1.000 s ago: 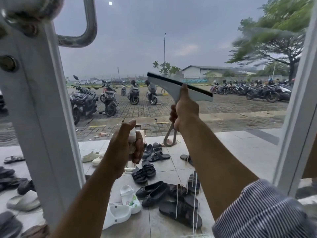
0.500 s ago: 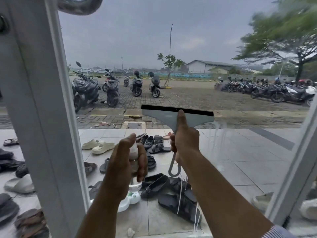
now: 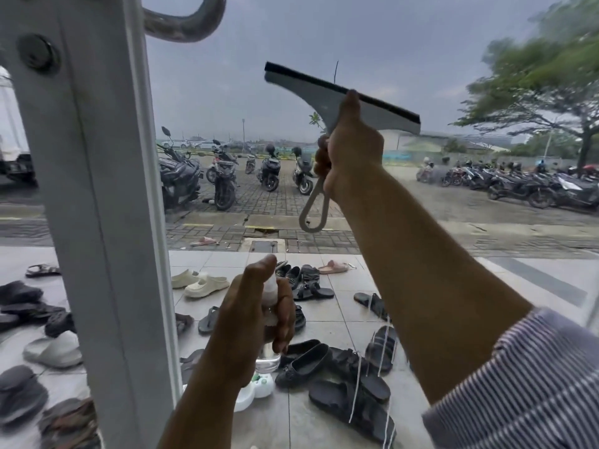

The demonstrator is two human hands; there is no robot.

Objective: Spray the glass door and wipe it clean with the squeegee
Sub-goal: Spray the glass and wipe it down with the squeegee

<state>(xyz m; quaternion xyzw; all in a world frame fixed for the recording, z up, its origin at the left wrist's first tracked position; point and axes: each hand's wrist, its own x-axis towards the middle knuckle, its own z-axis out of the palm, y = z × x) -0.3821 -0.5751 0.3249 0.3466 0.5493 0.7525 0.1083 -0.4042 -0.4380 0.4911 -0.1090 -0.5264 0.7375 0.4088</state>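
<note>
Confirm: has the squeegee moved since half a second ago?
Yes. The squeegee, in the right hand, went up: its blade sat below the parked scooters, now it is above them, tilted.

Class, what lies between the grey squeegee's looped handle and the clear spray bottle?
Head view: only bare glass door; brick paving and tiles show through.

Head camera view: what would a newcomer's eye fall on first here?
The grey squeegee stands out first, held up tilted at the glass door by the right hand, upper centre. Below it, the left hand grips a small clear spray bottle. Through the glass lie scattered sandals on the tiles, with parked scooters beyond.
</note>
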